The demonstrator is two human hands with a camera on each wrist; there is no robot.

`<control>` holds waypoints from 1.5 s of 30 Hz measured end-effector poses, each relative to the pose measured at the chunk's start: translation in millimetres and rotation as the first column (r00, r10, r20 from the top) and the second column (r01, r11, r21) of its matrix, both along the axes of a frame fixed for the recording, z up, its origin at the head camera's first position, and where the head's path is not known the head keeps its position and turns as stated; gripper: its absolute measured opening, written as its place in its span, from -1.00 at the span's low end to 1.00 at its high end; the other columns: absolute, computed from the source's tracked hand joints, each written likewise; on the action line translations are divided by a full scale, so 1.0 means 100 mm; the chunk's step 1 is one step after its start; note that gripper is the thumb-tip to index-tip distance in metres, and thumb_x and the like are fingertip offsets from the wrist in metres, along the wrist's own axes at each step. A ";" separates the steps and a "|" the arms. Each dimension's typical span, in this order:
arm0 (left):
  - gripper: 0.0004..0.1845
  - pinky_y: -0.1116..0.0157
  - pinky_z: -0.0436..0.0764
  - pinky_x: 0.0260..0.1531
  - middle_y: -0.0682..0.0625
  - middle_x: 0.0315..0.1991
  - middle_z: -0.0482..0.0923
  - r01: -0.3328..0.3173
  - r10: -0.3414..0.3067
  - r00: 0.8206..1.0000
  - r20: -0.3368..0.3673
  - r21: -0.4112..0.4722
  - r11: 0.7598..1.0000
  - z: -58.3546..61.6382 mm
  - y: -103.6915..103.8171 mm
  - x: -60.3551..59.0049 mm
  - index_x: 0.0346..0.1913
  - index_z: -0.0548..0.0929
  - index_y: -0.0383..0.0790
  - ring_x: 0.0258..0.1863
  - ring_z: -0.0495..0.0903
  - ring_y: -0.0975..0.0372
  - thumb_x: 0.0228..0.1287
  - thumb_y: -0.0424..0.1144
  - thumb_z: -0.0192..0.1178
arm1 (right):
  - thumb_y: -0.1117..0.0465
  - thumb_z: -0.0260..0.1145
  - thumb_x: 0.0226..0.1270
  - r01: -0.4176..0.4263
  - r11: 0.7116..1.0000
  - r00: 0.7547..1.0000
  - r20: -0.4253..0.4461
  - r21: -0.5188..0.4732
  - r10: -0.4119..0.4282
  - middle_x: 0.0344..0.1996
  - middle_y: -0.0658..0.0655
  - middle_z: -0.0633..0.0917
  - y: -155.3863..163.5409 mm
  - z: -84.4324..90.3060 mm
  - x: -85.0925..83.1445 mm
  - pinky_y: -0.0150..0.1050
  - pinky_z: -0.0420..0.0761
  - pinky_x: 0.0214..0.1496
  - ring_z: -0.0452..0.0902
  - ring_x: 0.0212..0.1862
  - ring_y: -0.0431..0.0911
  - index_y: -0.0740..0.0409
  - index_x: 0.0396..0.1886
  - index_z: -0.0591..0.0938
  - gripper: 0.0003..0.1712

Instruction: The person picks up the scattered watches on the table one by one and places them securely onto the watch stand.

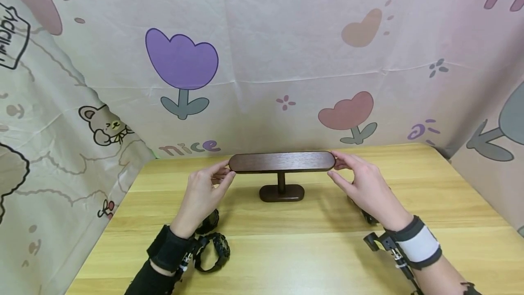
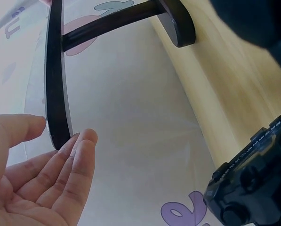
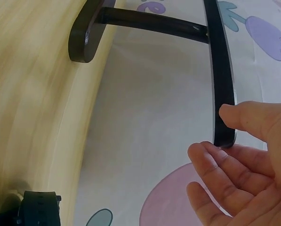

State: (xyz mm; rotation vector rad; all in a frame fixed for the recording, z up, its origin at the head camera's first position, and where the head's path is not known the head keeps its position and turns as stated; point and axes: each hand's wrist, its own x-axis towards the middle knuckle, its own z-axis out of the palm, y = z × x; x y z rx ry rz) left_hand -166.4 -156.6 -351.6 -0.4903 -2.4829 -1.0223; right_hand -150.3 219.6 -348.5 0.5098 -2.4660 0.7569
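A dark brown wooden T-shaped display stand (image 1: pixel 282 162) has a long bar with rounded ends, a short post and an oval base (image 1: pixel 281 193). My left hand (image 1: pixel 206 190) holds the bar's left end, thumb in front and fingertips around the tip. At the other end my right hand (image 1: pixel 364 185) grips the bar likewise. In the left wrist view, the thumb and fingers meet the bar's end (image 2: pixel 59 108). The right wrist view shows the thumb pressed on the bar (image 3: pixel 221 75) and fingers curled at its tip.
Two black wristwatches, one nearer (image 1: pixel 213 253) and one behind it (image 1: pixel 209 223), lie by my left wrist. Another black watch (image 1: pixel 370 217) is partly hidden under my right hand. Behind the wooden table (image 1: pixel 286 249) hangs a printed cloth (image 1: pixel 262 58), with more cloth at the sides.
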 end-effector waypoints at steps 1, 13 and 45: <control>-0.62 0.08 0.84 -0.19 -0.14 -0.22 0.85 -0.001 0.001 1.000 0.002 0.000 1.000 0.00 0.00 0.00 0.22 0.75 -0.39 -0.24 0.85 0.07 0.46 -0.27 0.40 | 0.29 0.53 0.37 0.001 1.000 1.000 0.000 0.003 -0.001 -0.09 0.24 0.85 0.00 0.00 0.00 0.19 0.70 0.08 0.82 -0.03 0.13 0.36 0.36 0.62 -0.40; -0.58 0.15 0.83 -0.22 -0.10 -0.13 0.83 0.002 -0.002 1.000 -0.014 -0.019 1.000 0.06 -0.01 0.02 0.29 0.70 -0.32 -0.20 0.83 0.14 0.46 -0.26 0.40 | 0.22 0.55 0.37 0.023 0.999 0.999 0.045 0.022 -0.024 0.01 0.32 0.81 0.23 0.09 0.03 0.31 0.62 0.15 0.75 0.08 0.25 0.30 0.40 0.60 -0.35; -0.57 0.32 0.77 -0.32 -0.11 -0.13 0.79 0.162 -0.205 0.944 -0.260 -0.178 0.971 0.15 0.26 0.31 0.23 0.71 -0.35 -0.20 0.75 0.16 0.32 -0.39 0.47 | -0.11 0.55 0.36 -0.010 0.981 0.929 0.364 0.195 -0.063 0.35 0.58 0.57 1.03 -0.15 0.03 0.48 0.54 0.25 0.55 0.28 0.50 0.49 0.50 0.43 -0.01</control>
